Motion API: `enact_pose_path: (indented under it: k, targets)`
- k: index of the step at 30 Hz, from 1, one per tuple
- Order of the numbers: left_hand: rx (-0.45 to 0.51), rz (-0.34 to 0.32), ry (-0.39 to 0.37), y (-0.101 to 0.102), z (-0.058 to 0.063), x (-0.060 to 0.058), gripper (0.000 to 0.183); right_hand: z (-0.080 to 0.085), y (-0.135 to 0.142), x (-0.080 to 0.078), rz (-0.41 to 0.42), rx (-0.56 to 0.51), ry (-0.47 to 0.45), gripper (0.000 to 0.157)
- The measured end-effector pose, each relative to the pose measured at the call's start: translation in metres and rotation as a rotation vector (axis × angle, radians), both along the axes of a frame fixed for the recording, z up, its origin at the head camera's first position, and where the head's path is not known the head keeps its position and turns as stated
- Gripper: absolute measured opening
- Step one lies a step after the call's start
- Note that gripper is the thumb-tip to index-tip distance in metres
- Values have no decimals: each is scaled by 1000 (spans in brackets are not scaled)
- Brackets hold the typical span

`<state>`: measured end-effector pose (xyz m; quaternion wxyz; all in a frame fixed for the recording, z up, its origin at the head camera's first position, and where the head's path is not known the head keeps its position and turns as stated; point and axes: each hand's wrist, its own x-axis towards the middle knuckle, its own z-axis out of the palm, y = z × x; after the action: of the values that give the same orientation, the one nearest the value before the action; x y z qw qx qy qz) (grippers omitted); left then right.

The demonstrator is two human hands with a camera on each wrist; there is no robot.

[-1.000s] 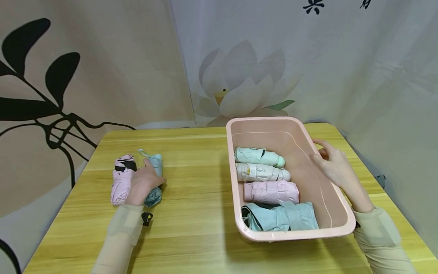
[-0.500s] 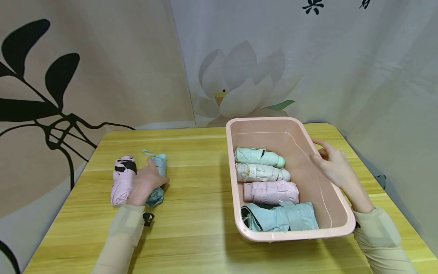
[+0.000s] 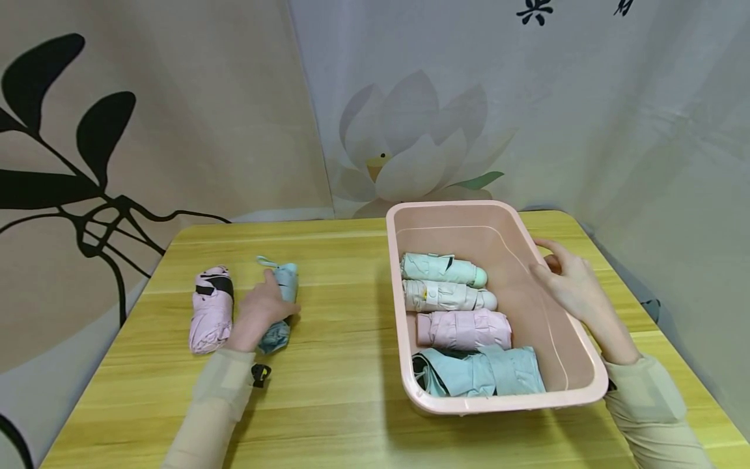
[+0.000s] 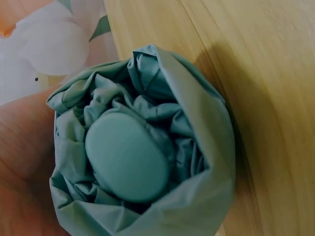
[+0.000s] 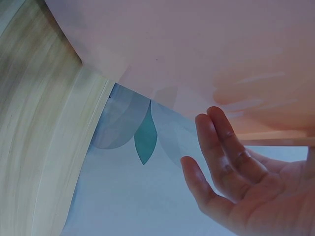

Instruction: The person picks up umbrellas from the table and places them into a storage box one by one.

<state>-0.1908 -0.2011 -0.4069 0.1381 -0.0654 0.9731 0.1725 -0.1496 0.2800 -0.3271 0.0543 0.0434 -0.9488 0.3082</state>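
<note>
A folded teal umbrella (image 3: 286,283) with a wrist loop lies on the left half of the wooden table. My left hand (image 3: 265,306) grips it around the middle, covering part of it. Close up in the left wrist view, the rounded end (image 4: 128,156) of the umbrella shows amid gathered fabric. On the right, my right hand (image 3: 571,283) holds the long side rim of a pink plastic bin (image 3: 588,389), thumb over the edge. Several fingers (image 5: 211,142) hang loosely below that rim in the right wrist view.
A folded pink umbrella (image 3: 211,316) with a black patch lies left of my left hand. Inside the bin, from back to front, lie mint (image 3: 442,269), white (image 3: 448,296), pink (image 3: 464,329) and light blue (image 3: 483,371) folded umbrellas. A printed curtain (image 3: 234,130) hangs behind the table.
My left hand and the teal umbrella have shifted right, widening the gap to the pink umbrella on the table. My right hand and the bin stay put.
</note>
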Motion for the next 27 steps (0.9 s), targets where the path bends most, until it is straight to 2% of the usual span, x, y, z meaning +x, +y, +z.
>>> enact_pose_path:
  k: [18, 27]
  targets:
    - [4, -66, -28, 18, 4, -2, 102, 0, 1, -1, 9, 0, 3, 50]
    - [29, -89, 44, 30, 13, -1, 100, -1, 0, -1, -2, 10, 1, 50]
